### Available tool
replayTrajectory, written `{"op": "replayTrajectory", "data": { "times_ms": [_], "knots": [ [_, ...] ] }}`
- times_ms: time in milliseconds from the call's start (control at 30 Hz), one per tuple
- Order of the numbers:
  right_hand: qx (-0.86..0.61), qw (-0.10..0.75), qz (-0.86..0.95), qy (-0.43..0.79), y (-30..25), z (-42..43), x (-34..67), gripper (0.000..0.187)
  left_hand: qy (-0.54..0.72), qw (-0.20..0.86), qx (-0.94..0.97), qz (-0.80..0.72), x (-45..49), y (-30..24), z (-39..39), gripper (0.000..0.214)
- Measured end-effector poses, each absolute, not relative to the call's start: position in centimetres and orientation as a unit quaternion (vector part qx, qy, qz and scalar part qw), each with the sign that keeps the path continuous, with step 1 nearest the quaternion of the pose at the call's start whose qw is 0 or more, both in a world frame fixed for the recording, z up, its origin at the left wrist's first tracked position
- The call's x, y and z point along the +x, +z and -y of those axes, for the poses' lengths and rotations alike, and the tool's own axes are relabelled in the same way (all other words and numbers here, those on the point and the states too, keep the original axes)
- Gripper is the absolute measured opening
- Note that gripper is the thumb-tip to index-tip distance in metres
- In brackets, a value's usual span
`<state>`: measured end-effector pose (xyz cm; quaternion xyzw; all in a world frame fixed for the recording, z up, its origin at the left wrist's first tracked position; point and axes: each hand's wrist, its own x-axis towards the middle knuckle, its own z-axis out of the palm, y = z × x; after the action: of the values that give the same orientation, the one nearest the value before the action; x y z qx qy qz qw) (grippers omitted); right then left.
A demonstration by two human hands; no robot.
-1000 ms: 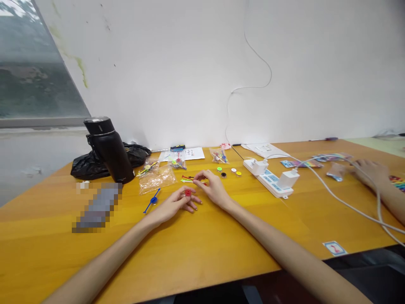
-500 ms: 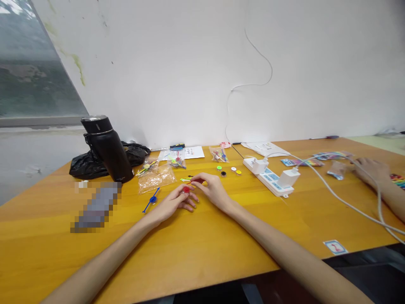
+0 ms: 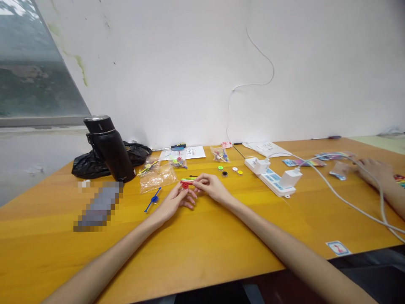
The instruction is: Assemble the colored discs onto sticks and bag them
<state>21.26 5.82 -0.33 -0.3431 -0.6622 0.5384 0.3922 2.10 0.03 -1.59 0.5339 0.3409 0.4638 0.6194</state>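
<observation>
Between the thumb and fingers of my left hand (image 3: pixel 172 204) is a small red disc (image 3: pixel 185 186). My right hand (image 3: pixel 212 186) pinches one end of a thin red arrow (image 3: pixel 187 182), which lies right at the disc; whether the two touch I cannot tell. Just behind my fingers a yellow-green arrow (image 3: pixel 189 179) and a black arrow (image 3: pixel 193 176) lie on the table. Left of my left hand rests a blue arrow on a round base (image 3: pixel 154 199). Green (image 3: pixel 220 168), black (image 3: pixel 225 174), white (image 3: pixel 235 169) and yellow (image 3: pixel 240 172) discs sit beyond my right hand.
A black bottle (image 3: pixel 110 150) stands at left before a black plastic bag (image 3: pixel 84 165). Clear bags (image 3: pixel 158 179) with small parts lie behind. A power strip (image 3: pixel 272 181) with plugs and cables is at right, near another person's hand (image 3: pixel 375 171).
My right hand has brought the red arrow over to the red disc, and more of the arrow now shows. My left hand still holds the disc. The view has shifted slightly.
</observation>
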Motion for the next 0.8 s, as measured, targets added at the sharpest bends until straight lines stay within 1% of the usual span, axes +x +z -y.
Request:
{"op": "replayTrajectory", "data": {
  "times_ms": [200,400,533,700,800],
  "knots": [
    [-0.318,0.376,0.690,0.530,0.5,-6.0,22.0,0.045,0.475,0.598,0.550,-0.338,2.1,-1.5,0.1,0.040],
    [-0.270,0.350,0.706,0.553,0.5,-4.8,20.9,0.042,0.440,0.546,0.622,-0.347,2.2,-1.6,0.3,0.036],
    [-0.279,0.345,0.713,0.543,0.1,-4.2,20.4,0.040,0.435,0.527,0.636,-0.359,2.3,-1.5,0.3,0.037],
    [-0.280,0.340,0.700,0.561,-0.1,-4.4,20.4,0.042,0.436,0.512,0.643,-0.366,2.3,-1.6,0.3,0.036],
    [-0.294,0.346,0.702,0.549,-0.3,-4.5,20.4,0.042,0.430,0.505,0.649,-0.372,2.2,-1.7,0.3,0.037]
  ]
}}
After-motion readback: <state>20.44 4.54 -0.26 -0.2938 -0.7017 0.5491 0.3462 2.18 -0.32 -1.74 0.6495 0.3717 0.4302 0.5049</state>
